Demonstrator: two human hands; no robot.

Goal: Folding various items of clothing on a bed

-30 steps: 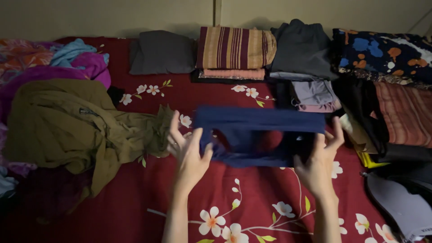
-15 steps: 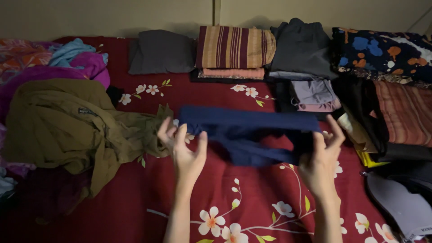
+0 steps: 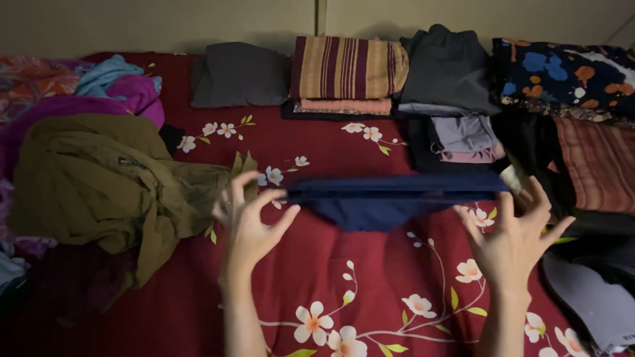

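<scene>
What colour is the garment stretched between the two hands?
Dark navy blue, plain with no pattern: the garment shows in the head view, over the red floral bedcover.

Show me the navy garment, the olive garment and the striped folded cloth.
navy garment (image 3: 390, 198), head view, middle of its stretched band.
olive garment (image 3: 99, 178), head view, centre of the crumpled heap.
striped folded cloth (image 3: 347, 68), head view, top face.

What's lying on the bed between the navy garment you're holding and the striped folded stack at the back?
In the head view, only bare red floral bedsheet lies between the navy garment and the striped folded stack; no clothing sits there.
</scene>
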